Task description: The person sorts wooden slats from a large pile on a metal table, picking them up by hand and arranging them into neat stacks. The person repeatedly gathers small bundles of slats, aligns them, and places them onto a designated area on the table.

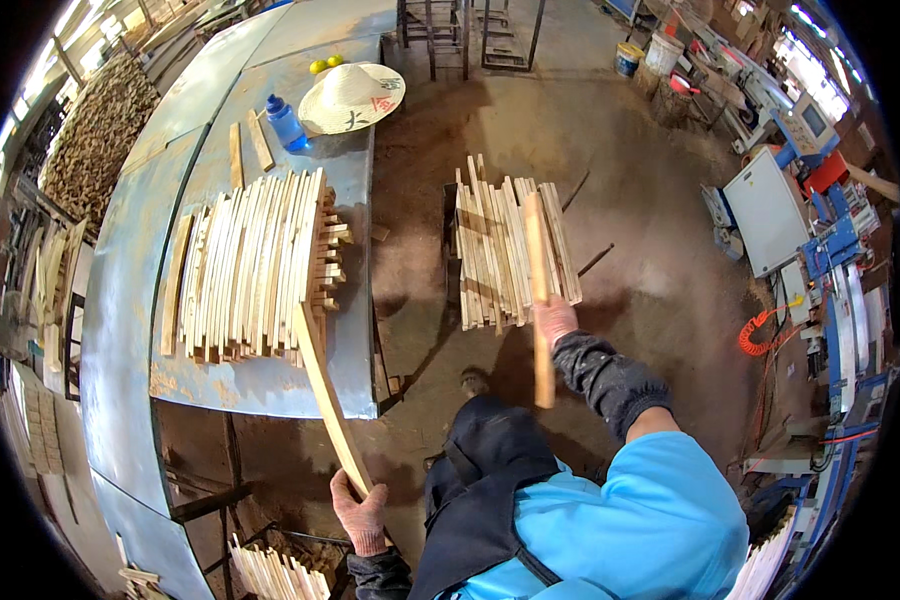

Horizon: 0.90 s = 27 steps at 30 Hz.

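My left hand point(360, 510), in a pinkish work glove, is closed round the lower end of a long wooden strip point(325, 395). That strip slants up and left, its far end at the near right corner of a stack of wooden strips point(245, 270) on the metal table point(260, 385). My gloved right hand point(555, 320) grips another wooden strip point(536, 240) near its middle. It stands out roughly lengthwise, over the right part of a second stack of strips point(485, 250) ahead of me. What supports that stack is mostly hidden.
On the table beyond the stack are two loose strips point(259, 140), a blue bottle point(286, 124), a straw hat point(352, 98) and yellow fruit-like balls point(326, 63). Blue machinery point(840, 245) with a coiled orange hose point(756, 335) lines the right. More strips point(275, 573) lie low at left.
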Tool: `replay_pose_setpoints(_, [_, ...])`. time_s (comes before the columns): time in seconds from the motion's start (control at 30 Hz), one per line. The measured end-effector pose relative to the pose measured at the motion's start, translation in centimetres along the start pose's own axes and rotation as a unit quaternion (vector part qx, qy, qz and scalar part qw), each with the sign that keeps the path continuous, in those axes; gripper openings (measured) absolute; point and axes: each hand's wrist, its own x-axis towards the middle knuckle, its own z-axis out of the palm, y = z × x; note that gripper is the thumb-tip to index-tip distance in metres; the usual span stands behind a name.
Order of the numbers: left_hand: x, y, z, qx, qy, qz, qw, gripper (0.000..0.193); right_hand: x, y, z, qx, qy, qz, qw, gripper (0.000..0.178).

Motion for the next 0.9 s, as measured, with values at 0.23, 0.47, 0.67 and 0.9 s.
replay_pose_setpoints(0.23, [4.1,1.3,7.6,0.118,-0.048,-0.045,0.991,0.070,15.0,11.6,0.7,-0.105,0.042,0.119,0.986,0.043])
replay_pose_setpoints(0.47, [9.1,3.9,19.8,0.110,-0.038,-0.143,0.983,0.071,27.5,14.5,5.4,-0.110,0.012,0.167,0.980,0.044])
replay_pose_setpoints(0.67, [14.2,6.7,26.7,0.163,-0.018,-0.192,0.968,0.066,34.8,17.3,8.8,-0.063,-0.059,0.154,0.984,0.053])
replay_pose_setpoints(0.9, [16.1,6.9,30.3,0.120,-0.010,-0.187,0.975,0.073,34.0,16.7,11.5,0.012,-0.043,0.160,0.986,0.056])
